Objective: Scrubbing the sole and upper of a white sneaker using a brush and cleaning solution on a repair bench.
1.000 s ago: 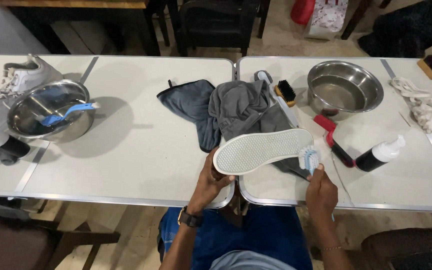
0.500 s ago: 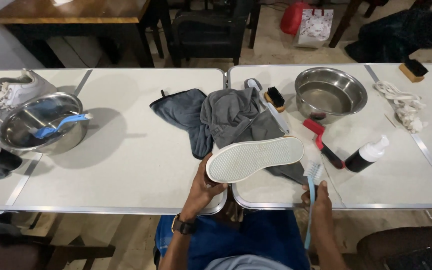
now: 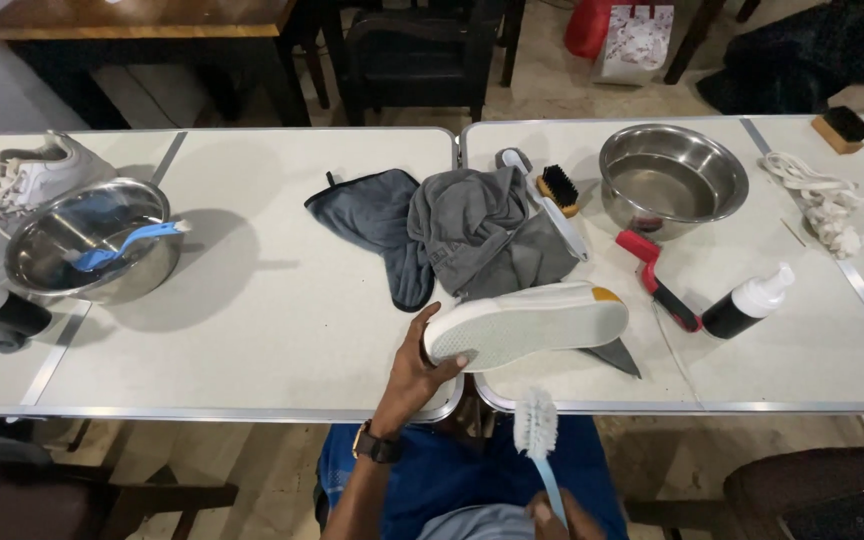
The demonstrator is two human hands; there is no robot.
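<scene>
My left hand [image 3: 420, 372] grips the heel end of a white sneaker [image 3: 527, 325], held on its side with the pale sole facing me, just above the table's front edge. My right hand [image 3: 555, 518] is low over my lap and holds the light-blue handle of a white-bristled brush [image 3: 537, 430], which points up toward the shoe without touching it. Grey cloths [image 3: 452, 235] lie bunched on the table just behind the sneaker.
A steel bowl [image 3: 674, 180] stands at the right, with a red-and-black brush [image 3: 657, 280], a dark bottle with a white pump [image 3: 749, 302], white laces [image 3: 827, 205] and a small wooden brush [image 3: 559, 190] nearby. At the left, another steel bowl [image 3: 87, 245] holds a blue brush beside white sneakers [image 3: 27, 180].
The right hand has drawn the brush away from the shoe's sole and down toward my lap. The left hand keeps holding the sneaker, now lowered and flatter.
</scene>
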